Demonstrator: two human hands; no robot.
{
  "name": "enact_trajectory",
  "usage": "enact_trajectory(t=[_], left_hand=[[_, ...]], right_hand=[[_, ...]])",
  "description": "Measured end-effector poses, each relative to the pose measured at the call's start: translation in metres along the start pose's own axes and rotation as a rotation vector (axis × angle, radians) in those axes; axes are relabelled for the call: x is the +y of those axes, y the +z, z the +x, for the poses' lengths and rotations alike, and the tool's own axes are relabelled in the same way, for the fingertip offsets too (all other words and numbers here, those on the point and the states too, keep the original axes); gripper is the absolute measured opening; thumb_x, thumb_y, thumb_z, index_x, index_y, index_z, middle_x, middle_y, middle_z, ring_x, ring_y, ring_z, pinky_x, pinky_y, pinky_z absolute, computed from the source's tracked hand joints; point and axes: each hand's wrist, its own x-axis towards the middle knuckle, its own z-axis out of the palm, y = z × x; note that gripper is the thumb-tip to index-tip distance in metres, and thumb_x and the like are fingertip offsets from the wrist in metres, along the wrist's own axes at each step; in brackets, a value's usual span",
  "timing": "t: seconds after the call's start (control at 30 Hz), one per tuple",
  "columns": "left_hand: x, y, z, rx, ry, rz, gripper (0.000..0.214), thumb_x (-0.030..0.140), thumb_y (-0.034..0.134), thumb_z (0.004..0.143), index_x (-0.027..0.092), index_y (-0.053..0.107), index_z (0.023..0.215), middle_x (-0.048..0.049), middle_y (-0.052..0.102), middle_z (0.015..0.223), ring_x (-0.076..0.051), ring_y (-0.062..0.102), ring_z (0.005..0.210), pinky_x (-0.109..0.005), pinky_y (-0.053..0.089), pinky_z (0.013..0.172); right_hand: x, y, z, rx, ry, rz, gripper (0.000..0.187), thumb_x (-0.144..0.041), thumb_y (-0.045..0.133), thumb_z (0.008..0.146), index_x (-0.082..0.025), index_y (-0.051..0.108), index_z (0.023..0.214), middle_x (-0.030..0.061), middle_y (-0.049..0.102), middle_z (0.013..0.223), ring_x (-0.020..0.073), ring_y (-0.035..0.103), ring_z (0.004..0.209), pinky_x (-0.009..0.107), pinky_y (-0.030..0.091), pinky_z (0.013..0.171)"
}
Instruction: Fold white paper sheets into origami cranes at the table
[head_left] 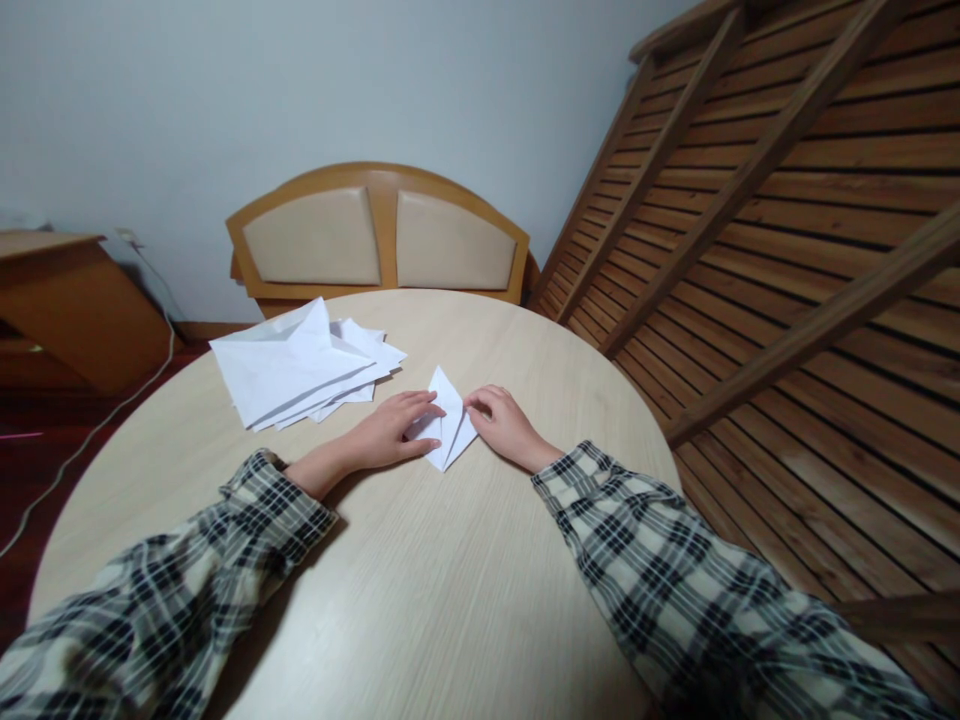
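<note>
Folded white paper on the round table, right of and nearer than the stack of white sheets. Left hand laid over the folded paper's left side, fingers loosely spread, not clenched; right hand seemingly pinching the right edge between thumb and forefinger. For a crisp crease, best align the edges first, then press outward from the centre line. Counted: one folded paper, two hands, one table, one headboard with two padded panels; one stack, sheets too overlapped to number.
</note>
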Motion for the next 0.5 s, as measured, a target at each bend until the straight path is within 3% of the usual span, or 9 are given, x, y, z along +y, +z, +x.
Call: enact_trajectory(t=[0.17, 0.3, 0.5], left_hand=[[0.001, 0.000, 0.001, 0.055, -0.059, -0.107, 0.037, 0.041, 0.040, 0.100, 0.019, 0.063, 0.120, -0.0161, 0.058, 0.140, -0.031, 0.051, 0.132, -0.054, 0.037, 0.113], [0.008, -0.002, 0.004, 0.107, -0.097, -0.193, 0.037, 0.046, 0.043, 0.098, 0.019, 0.064, 0.112, -0.0158, 0.065, 0.128, -0.030, 0.059, 0.118, -0.052, 0.043, 0.106], [0.017, -0.001, 0.013, 0.169, -0.209, -0.151, 0.039, 0.051, 0.047, 0.096, 0.018, 0.059, 0.079, -0.0076, 0.065, 0.082, -0.023, 0.060, 0.080, -0.040, 0.049, 0.078]], right_hand=[[-0.010, -0.002, -0.002, -0.034, -0.082, 0.026, 0.016, -0.012, 0.059, 0.090, -0.019, 0.068, 0.101, 0.0069, 0.071, 0.102, 0.0196, 0.061, 0.101, 0.040, 0.045, 0.097], [-0.018, -0.005, -0.005, -0.117, -0.166, -0.002, 0.026, -0.016, 0.057, 0.093, -0.023, 0.067, 0.116, 0.0062, 0.070, 0.115, 0.0197, 0.059, 0.110, 0.041, 0.043, 0.100], [-0.023, -0.004, -0.007, -0.235, -0.255, -0.088, 0.033, -0.020, 0.053, 0.097, -0.026, 0.063, 0.128, 0.0065, 0.064, 0.128, 0.0207, 0.052, 0.123, 0.044, 0.039, 0.105]])
